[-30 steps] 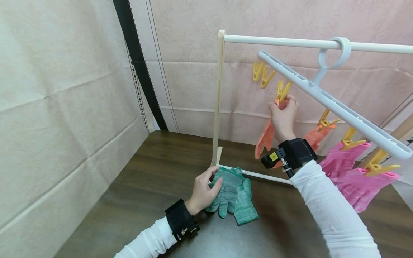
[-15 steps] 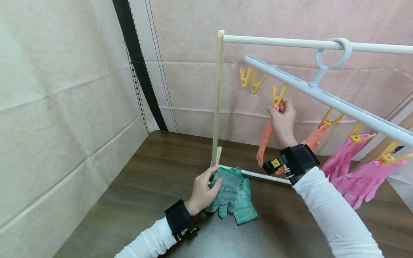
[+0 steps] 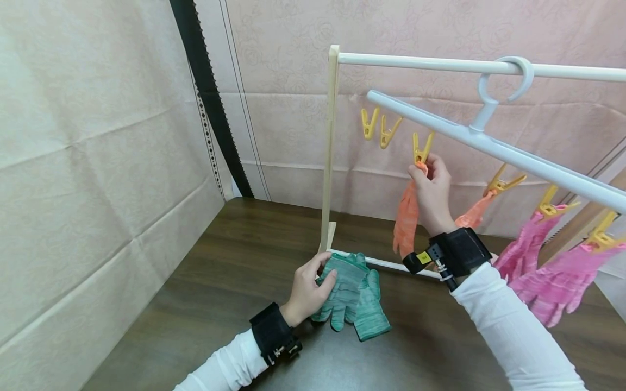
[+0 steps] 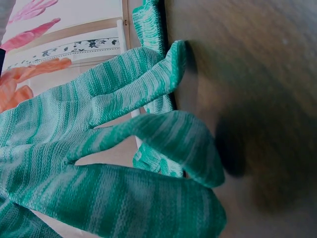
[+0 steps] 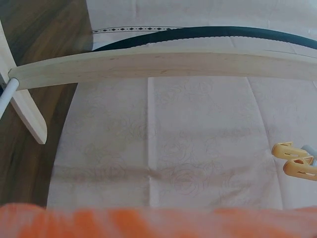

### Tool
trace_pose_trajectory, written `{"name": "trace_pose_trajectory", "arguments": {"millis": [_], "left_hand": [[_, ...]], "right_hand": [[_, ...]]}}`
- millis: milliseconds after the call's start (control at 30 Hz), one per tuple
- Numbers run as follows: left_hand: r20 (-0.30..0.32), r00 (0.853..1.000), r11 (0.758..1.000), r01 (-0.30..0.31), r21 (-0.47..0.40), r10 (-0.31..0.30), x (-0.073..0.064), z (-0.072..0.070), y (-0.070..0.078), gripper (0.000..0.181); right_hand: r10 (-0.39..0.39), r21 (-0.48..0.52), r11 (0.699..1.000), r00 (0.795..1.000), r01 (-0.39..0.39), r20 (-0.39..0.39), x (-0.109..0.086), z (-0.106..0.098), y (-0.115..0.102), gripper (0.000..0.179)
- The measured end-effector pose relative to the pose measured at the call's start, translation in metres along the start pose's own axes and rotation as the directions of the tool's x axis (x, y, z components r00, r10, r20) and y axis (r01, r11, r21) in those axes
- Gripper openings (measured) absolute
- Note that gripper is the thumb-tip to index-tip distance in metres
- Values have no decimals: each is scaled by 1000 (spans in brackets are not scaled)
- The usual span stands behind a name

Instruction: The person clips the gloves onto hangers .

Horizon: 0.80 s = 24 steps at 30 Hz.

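My left hand [image 3: 310,285] pinches a green striped knit glove [image 3: 344,282] at its cuff end. The glove's fingers dangle toward the tabletop, large in the left wrist view, with a second green glove [image 3: 373,312] lying beyond it. Up at the hanger, my right hand [image 3: 434,190] pinches an orange glove [image 3: 406,217] just under a yellow clothespin [image 3: 421,149] that bites its top edge. An orange strip of glove [image 5: 148,223] fills the bottom of the right wrist view. The pale blue hanger [image 3: 420,115] hangs by its hook from the rack's white bar [image 3: 415,61].
Another orange glove [image 3: 474,212] and two pink gloves [image 3: 557,282] hang from clothespins toward the right. Two bare clothespins [image 3: 369,125] dangle at the hanger's left end. A wooden rack post [image 3: 330,146] rises from the brown table [image 3: 195,304], with a cloth-covered wall behind.
The hanger has turned, its left end shifting left and lower, and the pink gloves have swung right. My right hand has come down slightly with the orange glove. My left hand stays put.
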<state>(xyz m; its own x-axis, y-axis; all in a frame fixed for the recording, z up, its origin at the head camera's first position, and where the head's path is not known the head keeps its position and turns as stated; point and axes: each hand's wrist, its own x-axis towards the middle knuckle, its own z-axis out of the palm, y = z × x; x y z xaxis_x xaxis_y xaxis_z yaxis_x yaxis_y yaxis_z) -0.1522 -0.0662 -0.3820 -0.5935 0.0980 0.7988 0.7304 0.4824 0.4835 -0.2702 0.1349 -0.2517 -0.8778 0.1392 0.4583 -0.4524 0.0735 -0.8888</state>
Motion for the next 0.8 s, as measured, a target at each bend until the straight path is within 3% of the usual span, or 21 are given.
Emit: {"name": "trace_pose_trajectory", "arguments": {"millis": [367,600,800], "left_hand": [[9,1000,1000,17,0,-17,-1,0,0,29],[11,1000,1000,25,0,-25,-1,0,0,28],[8,1000,1000,15,-6,-15,-2,1,-1,28]], "right_hand": [[-5,206,978,990,-24,139,-11,-2,-5,17],[-23,240,971,980,-26,198,-15,-7,-5,16],[-26,199,980,984,-10,176,-14,-9,-3,18]]}}
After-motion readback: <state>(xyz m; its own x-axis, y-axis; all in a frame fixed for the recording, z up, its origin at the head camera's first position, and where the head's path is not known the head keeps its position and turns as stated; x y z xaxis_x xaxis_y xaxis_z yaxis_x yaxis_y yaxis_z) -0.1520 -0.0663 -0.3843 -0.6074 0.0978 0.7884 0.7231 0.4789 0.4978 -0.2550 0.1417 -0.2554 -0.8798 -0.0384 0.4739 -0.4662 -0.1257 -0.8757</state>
